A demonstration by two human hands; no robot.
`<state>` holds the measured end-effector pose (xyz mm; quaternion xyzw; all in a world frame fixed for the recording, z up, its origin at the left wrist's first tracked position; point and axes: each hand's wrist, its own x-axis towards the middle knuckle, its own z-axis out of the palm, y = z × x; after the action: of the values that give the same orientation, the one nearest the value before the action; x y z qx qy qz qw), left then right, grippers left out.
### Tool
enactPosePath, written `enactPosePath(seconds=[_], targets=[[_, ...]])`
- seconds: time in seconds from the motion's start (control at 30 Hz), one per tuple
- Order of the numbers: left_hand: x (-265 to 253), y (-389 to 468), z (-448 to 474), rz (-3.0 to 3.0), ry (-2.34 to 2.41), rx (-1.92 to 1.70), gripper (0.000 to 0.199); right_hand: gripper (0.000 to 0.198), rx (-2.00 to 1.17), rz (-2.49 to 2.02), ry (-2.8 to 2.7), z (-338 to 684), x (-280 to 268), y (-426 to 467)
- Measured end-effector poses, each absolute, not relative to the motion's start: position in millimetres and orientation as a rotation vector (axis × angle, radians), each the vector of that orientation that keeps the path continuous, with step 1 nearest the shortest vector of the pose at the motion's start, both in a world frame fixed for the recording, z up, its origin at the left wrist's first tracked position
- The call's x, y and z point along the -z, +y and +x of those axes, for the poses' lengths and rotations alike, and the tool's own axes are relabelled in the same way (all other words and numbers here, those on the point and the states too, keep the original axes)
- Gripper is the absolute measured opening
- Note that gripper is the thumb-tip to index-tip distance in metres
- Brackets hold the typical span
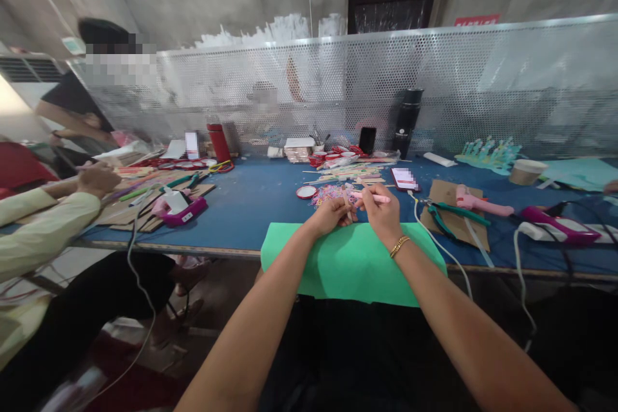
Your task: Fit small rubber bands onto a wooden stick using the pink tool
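Observation:
My left hand pinches a flat pale strip, which looks like a wooden craft stick and is held upright at a slant. In my right hand is a pink pen, gripped as for writing, with its tip end close to the strip. Both hands rest over a green sheet that hangs off the table's front edge. Just behind my fingers lies a pile of tiny multicoloured pieces, too small to name. A small round red-rimmed lid or dish sits left of the pile.
Thin coloured sticks lie behind the pile. At right are a phone, green-handled pliers, a pink glue gun on cardboard, a paper cup and loose cables. A black bottle stands behind. Another person's hands work at left.

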<state>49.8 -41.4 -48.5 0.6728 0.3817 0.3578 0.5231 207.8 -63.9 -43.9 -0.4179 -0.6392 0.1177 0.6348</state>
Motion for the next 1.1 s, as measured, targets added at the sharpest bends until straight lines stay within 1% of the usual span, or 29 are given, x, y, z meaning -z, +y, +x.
enactPosePath(seconds=[0.07,0.23,0.37,0.57,0.77,0.97,1.1], targets=[[48.5,-41.0,49.5,1.607,0.912,-0.861,0.042,0.024,-0.239,-0.953,-1.487,207.8,43.6,-64.1],[48.4,-41.3,48.7,1.653,0.909,-0.865,0.053,0.016,-0.269,-0.938,-1.512,206.1,45.7,-61.9],[47.6,-42.5,48.7,1.686,0.904,-0.858,0.058,0.02,-0.248,-0.916,-1.566,205.5,46.1,-61.5],[46.7,-43.1,49.4,1.652,0.919,-0.844,0.049,0.019,-0.211,-0.947,-1.508,206.9,45.0,-62.2],[46.1,-43.7,49.5,1.665,0.902,-0.85,0.052,0.021,-0.195,-0.921,-1.567,206.0,43.2,-63.9],[47.0,-42.8,49.8,1.635,0.926,-0.854,0.044,0.021,-0.236,-0.951,-1.494,207.3,43.5,-63.4],[46.1,-43.7,49.7,1.654,0.905,-0.851,0.048,0.022,-0.218,-0.911,-1.562,206.0,42.9,-64.8]])
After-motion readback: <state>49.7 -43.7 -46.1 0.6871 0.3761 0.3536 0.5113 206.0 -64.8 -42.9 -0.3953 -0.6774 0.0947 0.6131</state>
